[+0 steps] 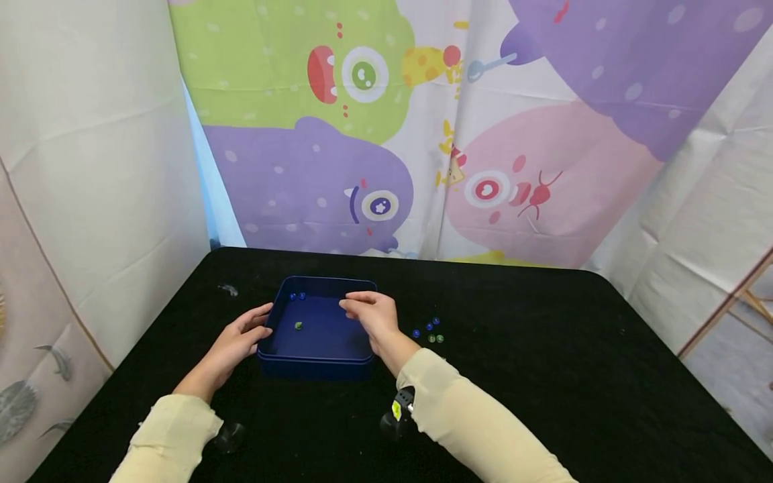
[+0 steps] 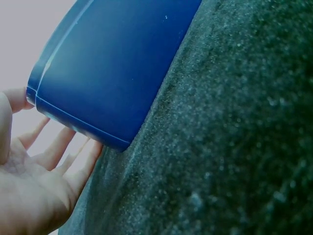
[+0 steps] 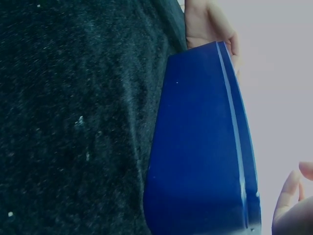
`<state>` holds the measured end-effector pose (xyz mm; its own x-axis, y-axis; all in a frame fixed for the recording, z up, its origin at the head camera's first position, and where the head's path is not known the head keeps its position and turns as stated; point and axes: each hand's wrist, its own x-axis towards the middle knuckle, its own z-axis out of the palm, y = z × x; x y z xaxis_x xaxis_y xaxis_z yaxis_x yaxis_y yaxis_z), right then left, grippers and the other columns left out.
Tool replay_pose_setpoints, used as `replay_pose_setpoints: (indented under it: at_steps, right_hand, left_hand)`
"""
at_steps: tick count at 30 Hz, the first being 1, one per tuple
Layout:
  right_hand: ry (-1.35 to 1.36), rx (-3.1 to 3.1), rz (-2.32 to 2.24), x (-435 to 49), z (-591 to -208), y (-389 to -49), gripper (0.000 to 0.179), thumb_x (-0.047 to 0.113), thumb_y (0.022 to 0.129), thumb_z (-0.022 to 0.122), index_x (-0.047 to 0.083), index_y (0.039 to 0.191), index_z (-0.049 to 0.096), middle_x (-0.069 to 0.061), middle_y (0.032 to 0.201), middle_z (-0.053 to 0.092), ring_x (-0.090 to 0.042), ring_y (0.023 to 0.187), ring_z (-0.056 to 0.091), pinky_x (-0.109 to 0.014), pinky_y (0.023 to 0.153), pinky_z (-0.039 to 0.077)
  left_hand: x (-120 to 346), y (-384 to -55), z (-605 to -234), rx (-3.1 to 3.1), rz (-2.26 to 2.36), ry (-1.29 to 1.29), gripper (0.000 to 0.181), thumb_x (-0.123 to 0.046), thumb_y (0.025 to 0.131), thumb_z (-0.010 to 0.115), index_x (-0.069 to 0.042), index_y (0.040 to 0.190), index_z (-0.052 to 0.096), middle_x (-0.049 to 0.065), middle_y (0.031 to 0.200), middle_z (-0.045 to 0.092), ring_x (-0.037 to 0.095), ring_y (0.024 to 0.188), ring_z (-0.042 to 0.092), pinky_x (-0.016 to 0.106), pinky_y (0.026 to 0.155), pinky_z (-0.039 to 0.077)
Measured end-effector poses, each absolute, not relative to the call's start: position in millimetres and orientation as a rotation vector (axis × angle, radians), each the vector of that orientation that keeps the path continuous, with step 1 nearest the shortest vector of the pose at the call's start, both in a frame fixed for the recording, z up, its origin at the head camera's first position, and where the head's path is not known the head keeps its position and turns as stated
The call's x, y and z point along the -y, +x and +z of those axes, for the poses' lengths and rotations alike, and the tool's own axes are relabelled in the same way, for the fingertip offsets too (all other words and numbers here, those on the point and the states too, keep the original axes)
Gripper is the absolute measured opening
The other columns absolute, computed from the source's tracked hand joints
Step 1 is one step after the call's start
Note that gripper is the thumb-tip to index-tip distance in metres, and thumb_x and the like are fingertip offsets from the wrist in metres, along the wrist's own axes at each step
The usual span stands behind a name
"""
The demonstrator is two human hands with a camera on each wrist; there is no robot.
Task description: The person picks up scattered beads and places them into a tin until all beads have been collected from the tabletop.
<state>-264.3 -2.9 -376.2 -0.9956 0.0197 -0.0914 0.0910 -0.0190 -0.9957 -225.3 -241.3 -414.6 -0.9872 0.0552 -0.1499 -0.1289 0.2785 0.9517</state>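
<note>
A dark blue rectangular box (image 1: pixel 317 367) stands open at the top on the black cloth. Inside lie two blue marbles (image 1: pixel 297 296) near the far left corner and a green marble (image 1: pixel 298 326) further forward. My left hand (image 1: pixel 237 345) touches the box's left side; its fingers (image 2: pixel 58 147) lie fairly straight against the outer wall. Over the box's right part hovers my right hand (image 1: pixel 377 322), thumb and forefinger close together. Whether anything sits between those fingertips is hidden. Right of the box are several loose marbles, blue marbles (image 1: pixel 429 327) and green marbles (image 1: pixel 431 339).
The black-covered table (image 1: pixel 543 376) extends to the right of the marbles. Two dark round objects, one beneath the left sleeve (image 1: pixel 230 437) and one beneath the right, are hard to make out. A cartoon-print curtain (image 1: pixel 435 134) hangs behind the table.
</note>
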Motion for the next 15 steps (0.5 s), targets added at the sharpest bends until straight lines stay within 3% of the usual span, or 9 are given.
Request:
replay_pose_setpoints:
  at_steps: [8,15]
  right_hand:
    - [0.099,-2.151,-2.222,-9.9,-378.6,-260.9,0.017,0.006,0.08,0.072,-0.001,0.095,0.07,-0.008,0.09,0.069,-0.016,0.071,0.065,-0.04,0.083,0.052]
    - [0.077,-2.147,-2.219,-22.5,-379.7,-257.0,0.022,0.006,0.081,0.07,-0.004,0.101,0.068,-0.008,0.093,0.068,-0.021,0.08,0.065,-0.036,0.08,0.053]
  left_hand:
    - [241.7,-224.2,-414.1,-2.389,1.808,-0.048,0.057,-0.02,0.097,0.044,-0.012,0.148,0.021,0.025,0.147,0.022,0.043,0.13,0.029,0.054,0.102,0.031]
    - [241.8,-223.6,-413.4,-2.393,1.803,-0.046,0.057,-0.019,0.097,0.044,-0.011,0.148,0.021,0.025,0.147,0.022,0.043,0.13,0.029,0.055,0.102,0.031]
